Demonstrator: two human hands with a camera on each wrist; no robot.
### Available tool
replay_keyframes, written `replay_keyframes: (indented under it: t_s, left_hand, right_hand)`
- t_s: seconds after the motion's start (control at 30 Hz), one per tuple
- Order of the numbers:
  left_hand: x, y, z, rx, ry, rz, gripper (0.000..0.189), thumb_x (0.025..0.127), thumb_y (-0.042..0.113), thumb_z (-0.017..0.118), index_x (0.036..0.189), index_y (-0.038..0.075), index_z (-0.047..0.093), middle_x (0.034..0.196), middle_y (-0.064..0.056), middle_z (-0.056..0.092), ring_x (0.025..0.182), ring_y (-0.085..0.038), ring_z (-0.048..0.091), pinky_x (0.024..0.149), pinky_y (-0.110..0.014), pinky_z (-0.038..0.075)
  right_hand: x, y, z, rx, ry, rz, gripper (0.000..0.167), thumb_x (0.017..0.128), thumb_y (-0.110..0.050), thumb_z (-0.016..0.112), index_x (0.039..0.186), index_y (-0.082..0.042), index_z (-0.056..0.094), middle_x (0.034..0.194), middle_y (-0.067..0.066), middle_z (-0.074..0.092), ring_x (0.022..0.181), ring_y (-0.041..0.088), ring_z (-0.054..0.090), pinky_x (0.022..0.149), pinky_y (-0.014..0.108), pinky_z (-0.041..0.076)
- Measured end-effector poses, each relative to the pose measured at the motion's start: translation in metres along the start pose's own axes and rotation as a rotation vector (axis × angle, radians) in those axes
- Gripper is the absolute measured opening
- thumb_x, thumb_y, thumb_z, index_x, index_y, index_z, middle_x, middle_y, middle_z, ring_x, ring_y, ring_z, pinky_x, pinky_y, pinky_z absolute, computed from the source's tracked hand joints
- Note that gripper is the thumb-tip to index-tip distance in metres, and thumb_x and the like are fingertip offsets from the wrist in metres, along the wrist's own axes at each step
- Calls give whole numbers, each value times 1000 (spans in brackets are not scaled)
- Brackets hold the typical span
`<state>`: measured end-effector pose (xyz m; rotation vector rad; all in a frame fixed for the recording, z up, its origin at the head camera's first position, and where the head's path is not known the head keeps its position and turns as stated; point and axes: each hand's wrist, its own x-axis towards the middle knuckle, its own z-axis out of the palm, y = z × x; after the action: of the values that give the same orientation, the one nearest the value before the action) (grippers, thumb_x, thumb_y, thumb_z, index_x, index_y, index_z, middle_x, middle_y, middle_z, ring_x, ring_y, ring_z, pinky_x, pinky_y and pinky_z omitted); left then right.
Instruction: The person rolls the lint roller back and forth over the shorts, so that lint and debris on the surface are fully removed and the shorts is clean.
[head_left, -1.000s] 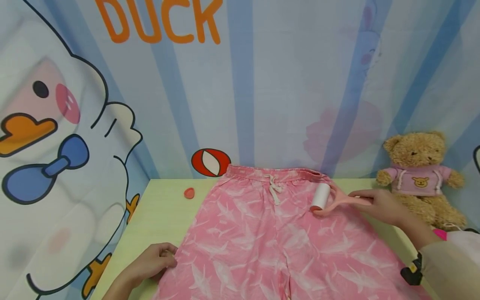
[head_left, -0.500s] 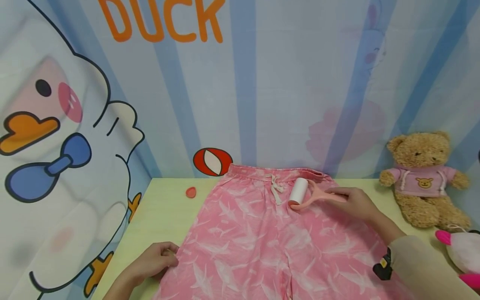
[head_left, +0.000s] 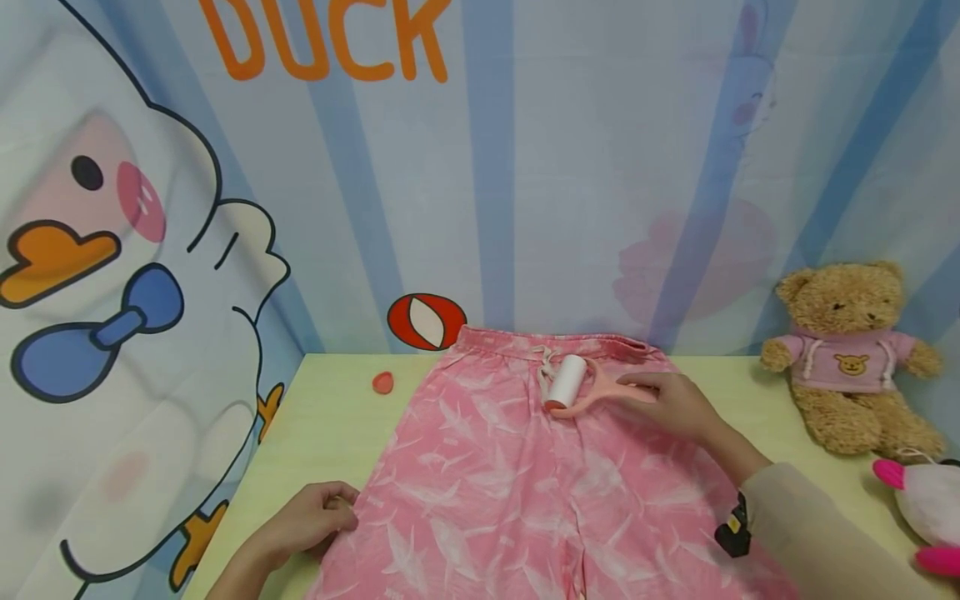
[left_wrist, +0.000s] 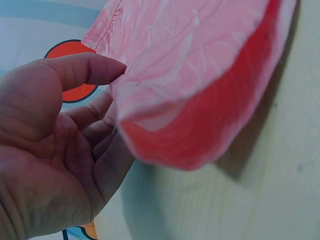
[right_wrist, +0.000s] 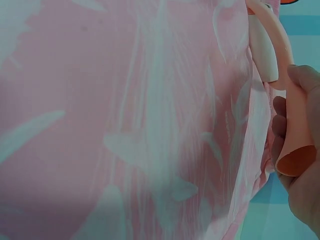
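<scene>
Pink shorts [head_left: 480,467] with a white shark-like print lie spread on the pale yellow table, waistband at the back. My right hand [head_left: 675,408] grips the peach handle of a lint roller [head_left: 567,382]. Its white roll lies on the shorts just below the waistband, over part of the cream drawstring [head_left: 545,367]. In the right wrist view, fingers and thumb wrap round the handle [right_wrist: 296,117]. At the left side of the shorts, my left hand [head_left: 311,517] pinches the fabric edge between thumb and fingers; the left wrist view shows the leg opening [left_wrist: 200,125] gaping beside it.
A small red heart-shaped piece [head_left: 382,382] lies on the table [head_left: 337,433] left of the waistband. A teddy bear [head_left: 847,367] in a pink hoodie sits at the back right, with a white and pink plush toy [head_left: 930,504] nearer. A printed curtain [head_left: 570,167] hangs behind.
My right hand has moved the lint roller leftward across the shorts, from near the right side of the waistband to the drawstring. The left hand keeps its place at the edge.
</scene>
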<state>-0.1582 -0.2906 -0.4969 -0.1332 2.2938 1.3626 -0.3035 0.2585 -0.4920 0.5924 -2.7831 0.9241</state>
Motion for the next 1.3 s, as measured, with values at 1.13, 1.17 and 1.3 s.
replay_keyframes:
  t_s: [1.13, 1.17, 1.3]
  left_hand:
    - [3, -1, 2, 16, 26, -40, 31, 89, 9, 69, 117, -3, 65, 85, -7, 65, 69, -19, 61, 61, -32, 52]
    - [2, -1, 2, 13, 22, -36, 30, 90, 9, 69, 117, -3, 65, 84, -6, 65, 68, -18, 61, 61, -32, 52]
    - [2, -2, 2, -5, 3, -12, 30, 90, 8, 68, 117, -4, 65, 82, -5, 64, 65, -17, 59, 59, -30, 50]
  right_hand:
    - [-43, -25, -3, 114, -199, -108, 28, 89, -37, 83, 113, -25, 79, 102, -15, 74, 84, 4, 62, 76, 29, 52]
    - [-43, -25, -3, 120, -203, -111, 28, 89, -38, 82, 114, -25, 79, 102, -15, 74, 83, 4, 62, 75, 29, 52]
    - [-44, -25, -5, 126, -209, -123, 29, 90, -41, 81, 114, -24, 79, 101, -14, 74, 83, 4, 63, 75, 29, 53]
